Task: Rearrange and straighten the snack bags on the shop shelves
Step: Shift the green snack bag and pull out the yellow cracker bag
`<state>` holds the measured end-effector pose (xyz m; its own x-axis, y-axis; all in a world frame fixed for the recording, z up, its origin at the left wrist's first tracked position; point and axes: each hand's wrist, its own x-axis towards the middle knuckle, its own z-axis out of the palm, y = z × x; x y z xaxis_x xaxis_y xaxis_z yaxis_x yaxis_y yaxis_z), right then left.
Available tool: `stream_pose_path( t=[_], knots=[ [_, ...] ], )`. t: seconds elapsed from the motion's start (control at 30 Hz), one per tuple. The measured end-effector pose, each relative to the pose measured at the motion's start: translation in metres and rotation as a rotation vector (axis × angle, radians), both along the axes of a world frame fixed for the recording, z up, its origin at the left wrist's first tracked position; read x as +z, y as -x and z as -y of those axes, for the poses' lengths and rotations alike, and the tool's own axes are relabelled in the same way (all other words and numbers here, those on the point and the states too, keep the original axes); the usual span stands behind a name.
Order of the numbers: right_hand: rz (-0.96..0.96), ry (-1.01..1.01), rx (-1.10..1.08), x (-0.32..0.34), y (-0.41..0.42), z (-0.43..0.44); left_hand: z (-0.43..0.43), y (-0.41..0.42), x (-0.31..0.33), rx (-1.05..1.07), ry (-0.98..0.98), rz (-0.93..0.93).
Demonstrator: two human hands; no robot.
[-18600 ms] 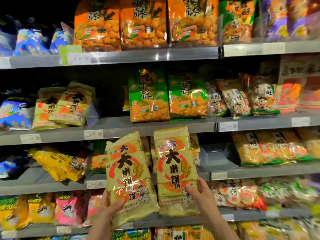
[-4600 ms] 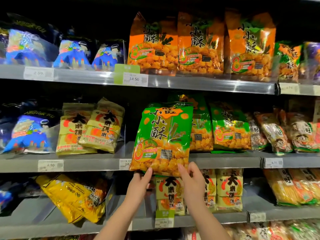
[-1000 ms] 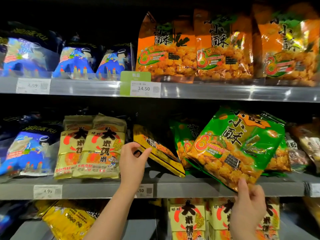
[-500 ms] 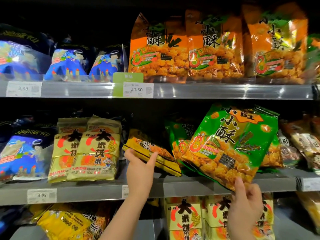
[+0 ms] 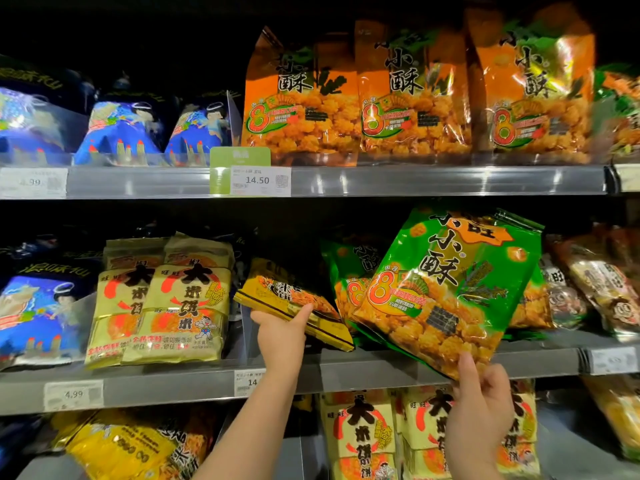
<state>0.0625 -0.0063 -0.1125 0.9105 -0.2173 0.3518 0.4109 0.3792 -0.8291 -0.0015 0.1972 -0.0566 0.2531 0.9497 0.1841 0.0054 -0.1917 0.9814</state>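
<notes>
My left hand (image 5: 281, 336) grips a flat yellow snack bag (image 5: 294, 301) from below and holds it tilted above the middle shelf (image 5: 381, 370), in the gap between the pale yellow rice-cracker bags (image 5: 166, 303) and the green bags. My right hand (image 5: 481, 410) pinches the bottom corner of a large green snack bag (image 5: 450, 289), which leans to the left in front of that shelf. Another green bag (image 5: 346, 271) stands behind it on the shelf.
Orange bags (image 5: 415, 95) line the top shelf, with blue bags (image 5: 121, 133) to their left. More blue bags (image 5: 38, 317) sit at the middle shelf's left, brownish packs (image 5: 595, 282) at its right. Yellow bags (image 5: 363, 434) fill the shelf below. A price tag (image 5: 259, 180) marks 14.50.
My left hand has closed on the yellow bag and drawn it forward and a little lower. The green bag stays tilted in my right hand. The view shifted slightly.
</notes>
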Motion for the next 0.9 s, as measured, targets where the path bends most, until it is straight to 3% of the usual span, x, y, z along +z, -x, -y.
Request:
stream_pose_path(
  t=[0.13, 0.27, 0.37, 0.77, 0.9],
  knots=[
    [0.016, 0.012, -0.017, 0.001, 0.001, -0.002, -0.004, -0.002, 0.001, -0.057, -0.004, -0.046],
    [0.023, 0.005, -0.034, 0.002, 0.000, -0.003, -0.008, -0.001, 0.010, -0.128, 0.222, 0.151],
    [0.032, -0.030, -0.022, 0.004, 0.000, -0.006, -0.004, 0.004, 0.012, -0.195, 0.272, 0.257],
    [0.049, 0.039, 0.085, 0.010, 0.011, -0.001, 0.040, 0.082, 0.025, -0.295, 0.131, 0.420],
    [0.040, 0.038, 0.203, 0.018, 0.018, -0.001, 0.062, 0.121, 0.021, -0.198, 0.049, 0.461]
  ],
)
